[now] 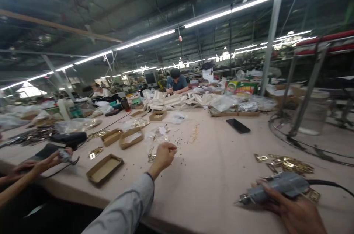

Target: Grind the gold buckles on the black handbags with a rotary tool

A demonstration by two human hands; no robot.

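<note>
My left hand (163, 154), in a grey sleeve, reaches out over the beige table (210, 175) with its fingers pinched together among small scattered screws (177, 149); what it pinches is too small to name. My right hand (293, 210) lies at the lower right, wrapped round a grey electric screwdriver (276, 187) that rests flat on the table, tip pointing left. A pile of brass metal parts (287, 164) lies just behind the screwdriver.
Shallow cardboard trays (104, 168) (131, 139) sit left of my left hand. A black phone (238, 125) lies further back. Another person's hands (52, 158) at the left hold a small tool. A seated person (177, 81) works at the far end. A metal stand (304, 105) rises at the right.
</note>
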